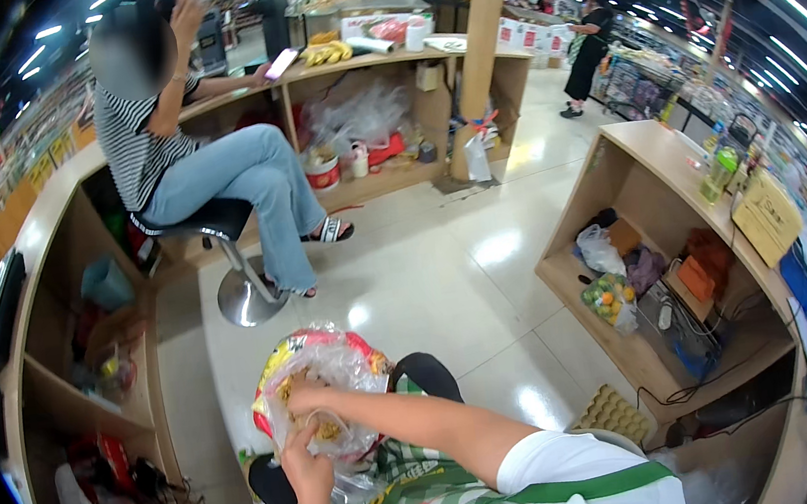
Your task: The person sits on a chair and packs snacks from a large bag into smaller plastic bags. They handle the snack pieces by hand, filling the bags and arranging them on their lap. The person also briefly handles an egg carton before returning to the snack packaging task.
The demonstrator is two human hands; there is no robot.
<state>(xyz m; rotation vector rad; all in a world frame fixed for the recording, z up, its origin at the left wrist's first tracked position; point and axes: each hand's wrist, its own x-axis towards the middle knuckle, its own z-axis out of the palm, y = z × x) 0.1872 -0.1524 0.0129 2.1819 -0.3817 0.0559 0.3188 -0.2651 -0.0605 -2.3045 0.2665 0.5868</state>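
On my lap lies a red-and-yellow printed bag (275,364), with a clear plastic bag (345,361) spread open in its mouth. Small yellow-brown pieces (329,432) show inside the clear plastic; what they are I cannot tell. My right hand (305,395) reaches down into the bag among these pieces, its fingertips hidden. At the near side my left hand (307,466) grips the clear bag's rim, thumb uppermost. Beneath the bags is a green-checked apron (434,501) bearing writing.
A person (211,162) sits on a black-seated stool (246,294) ahead, holding a phone (282,63). Wooden counters (40,213) curve around me, with bananas (326,53) on top. An open shelf unit (574,223) stands right, near a stack of egg trays (612,411). Another person (587,52) stands farther back.
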